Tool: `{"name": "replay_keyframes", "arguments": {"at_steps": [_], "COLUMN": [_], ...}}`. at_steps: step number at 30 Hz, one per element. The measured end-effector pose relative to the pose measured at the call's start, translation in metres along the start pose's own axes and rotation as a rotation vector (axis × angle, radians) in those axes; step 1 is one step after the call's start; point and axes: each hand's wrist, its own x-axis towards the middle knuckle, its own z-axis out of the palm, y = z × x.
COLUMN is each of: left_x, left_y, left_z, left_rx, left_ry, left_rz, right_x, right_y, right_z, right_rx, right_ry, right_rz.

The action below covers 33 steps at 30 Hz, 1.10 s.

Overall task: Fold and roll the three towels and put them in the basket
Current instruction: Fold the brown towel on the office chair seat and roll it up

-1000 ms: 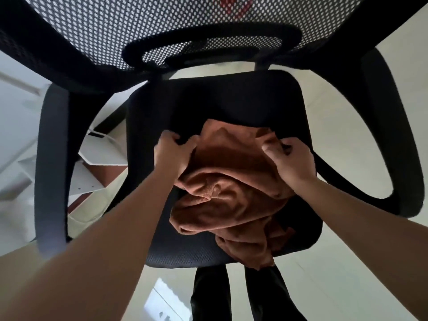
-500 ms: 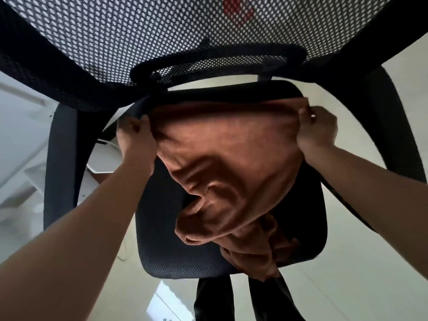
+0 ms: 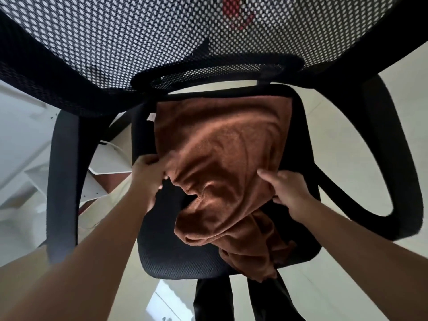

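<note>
A brown towel [image 3: 222,144] lies spread over the black mesh seat [image 3: 162,256] of an office chair, its far edge straight along the seat's back. Its near part is bunched and crumpled, and more brown cloth [image 3: 252,256] hangs over the seat's front edge. My left hand [image 3: 148,172] grips the towel's left edge about halfway down. My right hand [image 3: 284,188] pinches the right edge at the same height. No basket is in view.
The chair's mesh backrest [image 3: 139,38] fills the top of the view. Black armrests [image 3: 62,181] [image 3: 393,172] stand on both sides of the seat. White shelving [image 3: 30,140] is on the left, pale floor tiles [image 3: 347,286] lie around, and dark trouser legs [image 3: 213,300] show below.
The bunched towel was lifted by its top corners and laid out toward the seat's back. Both hands have since let go of the corners and come back down to its side edges.
</note>
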Motion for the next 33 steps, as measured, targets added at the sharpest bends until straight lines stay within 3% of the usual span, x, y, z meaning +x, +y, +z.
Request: {"name": "replay_keyframes", "arguments": {"at_steps": [2,5,9,13,17,23,29,33], "left_x": [-0.013,-0.023,-0.034,-0.030,0.015,0.117,0.078,0.009], "left_y": [-0.017,-0.037,-0.048,-0.029,0.014,0.041,0.047,-0.011], "left_z": [0.001,0.000,-0.005,-0.004,-0.001,0.000,0.008,0.008], "left_rx": [0.069,0.095,0.176,0.244,0.097,0.031,0.068,-0.036], "left_ry": [-0.035,-0.051,-0.051,0.063,0.181,0.212,0.269,0.267], "left_rz": [-0.048,-0.147,-0.232,-0.088,0.058,0.071,0.119,-0.055], "right_x": [-0.010,-0.012,-0.011,0.002,0.037,0.084,0.082,0.038], "right_y": [0.017,0.032,0.046,0.022,-0.044,-0.101,-0.090,-0.039], "right_z": [0.004,-0.002,-0.025,-0.036,-0.035,-0.033,-0.037,-0.031], "right_rx": [0.076,0.177,-0.070,-0.316,-0.218,-0.307,-0.287,-0.116], "right_ry": [-0.048,0.076,0.184,0.254,0.402,0.442,0.479,0.464], "right_rz": [0.069,0.058,-0.027,-0.153,-0.283,-0.424,-0.398,-0.206]}}
